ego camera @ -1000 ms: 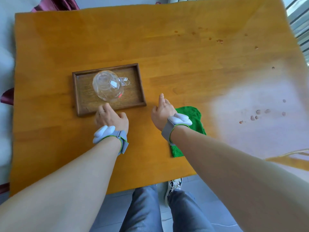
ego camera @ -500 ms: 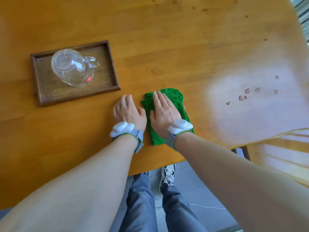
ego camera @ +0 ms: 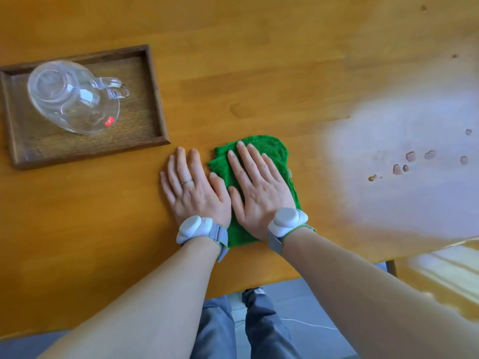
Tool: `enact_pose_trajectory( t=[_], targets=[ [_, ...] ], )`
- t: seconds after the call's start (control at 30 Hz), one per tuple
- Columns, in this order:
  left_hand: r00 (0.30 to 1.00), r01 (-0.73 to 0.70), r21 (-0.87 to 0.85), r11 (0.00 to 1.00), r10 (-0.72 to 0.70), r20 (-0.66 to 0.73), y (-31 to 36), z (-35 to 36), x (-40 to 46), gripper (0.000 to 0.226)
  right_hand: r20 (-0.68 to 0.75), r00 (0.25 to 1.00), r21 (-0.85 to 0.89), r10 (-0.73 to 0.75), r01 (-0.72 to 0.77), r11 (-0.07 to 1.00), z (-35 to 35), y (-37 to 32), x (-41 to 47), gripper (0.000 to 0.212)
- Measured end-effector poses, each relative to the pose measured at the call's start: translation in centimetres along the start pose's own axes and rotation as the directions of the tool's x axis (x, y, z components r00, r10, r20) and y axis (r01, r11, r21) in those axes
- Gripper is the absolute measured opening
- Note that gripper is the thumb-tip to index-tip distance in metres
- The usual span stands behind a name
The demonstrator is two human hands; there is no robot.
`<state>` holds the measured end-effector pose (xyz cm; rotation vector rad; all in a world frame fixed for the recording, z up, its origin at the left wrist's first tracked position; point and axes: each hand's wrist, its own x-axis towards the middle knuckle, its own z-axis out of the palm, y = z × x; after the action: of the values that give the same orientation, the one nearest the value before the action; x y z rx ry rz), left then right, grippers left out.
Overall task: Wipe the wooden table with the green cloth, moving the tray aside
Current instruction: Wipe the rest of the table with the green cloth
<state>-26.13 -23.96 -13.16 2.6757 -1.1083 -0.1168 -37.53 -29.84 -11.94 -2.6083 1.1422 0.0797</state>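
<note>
The green cloth (ego camera: 272, 149) lies folded on the wooden table (ego camera: 259, 73) near its front edge. My right hand (ego camera: 256, 187) rests flat on the cloth, fingers spread, palm down. My left hand (ego camera: 194, 190) lies flat on the bare wood just left of the cloth, its thumb at the cloth's edge. The dark wooden tray (ego camera: 153, 99) sits at the left, a hand's width beyond my left fingertips, and carries an upturned glass jug (ego camera: 72, 99).
Several water drops (ego camera: 412, 161) and small brown spots (ego camera: 372, 178) lie on the glare-lit right part of the table. A second wooden surface (ego camera: 440, 275) shows at the lower right. My legs and a shoe (ego camera: 255, 291) are below the table edge.
My left hand left the tray's front edge and came to rest beside the cloth. My right hand moved onto the cloth and flattened. The view shifted right and closer.
</note>
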Motion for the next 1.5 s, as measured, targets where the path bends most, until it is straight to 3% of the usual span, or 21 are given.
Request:
enact_pose_trajectory(
  t=[0.27,0.5,0.67,0.9,1.13,1.33,1.5],
  targets=[
    [1.000,0.005,-0.017,1.000,-0.005,-0.021,0.0,-0.2,0.0,0.059,-0.009,0.998,-0.016,-0.070,0.070,0.997,-0.7,2.0,3.4,0.068],
    [0.997,0.009,-0.009,1.000,-0.009,-0.070,0.3,0.1,0.1,0.059,-0.077,0.996,-0.050,-0.033,0.029,0.998,-1.7,4.8,9.2,0.067],
    [0.995,-0.006,-0.004,1.000,0.005,-0.096,0.4,0.0,0.0,0.058,-0.088,0.996,-0.049,0.007,-0.012,0.999,-1.3,4.0,6.3,0.066],
    [0.996,-0.009,0.007,1.000,0.009,-0.094,0.0,-0.1,-0.1,0.057,0.051,0.999,-0.068,-0.014,0.018,0.998,-0.4,3.4,-4.2,0.067],
    [0.996,-0.010,0.030,1.000,0.013,-0.091,0.4,0.0,0.1,0.057,0.064,0.984,-0.060,-0.168,0.172,0.983,-1.8,7.0,0.3,0.069],
    [0.997,-0.003,0.047,0.999,0.007,-0.082,0.6,0.0,-0.1,0.058,-0.012,0.998,-0.092,-0.056,0.055,0.994,-3.3,9.3,7.6,0.067],
    [0.996,-0.009,0.045,0.999,0.013,-0.090,0.4,0.0,-0.1,0.057,-0.051,0.998,-0.071,0.029,-0.033,0.997,-2.5,8.1,5.3,0.067]
  ],
)
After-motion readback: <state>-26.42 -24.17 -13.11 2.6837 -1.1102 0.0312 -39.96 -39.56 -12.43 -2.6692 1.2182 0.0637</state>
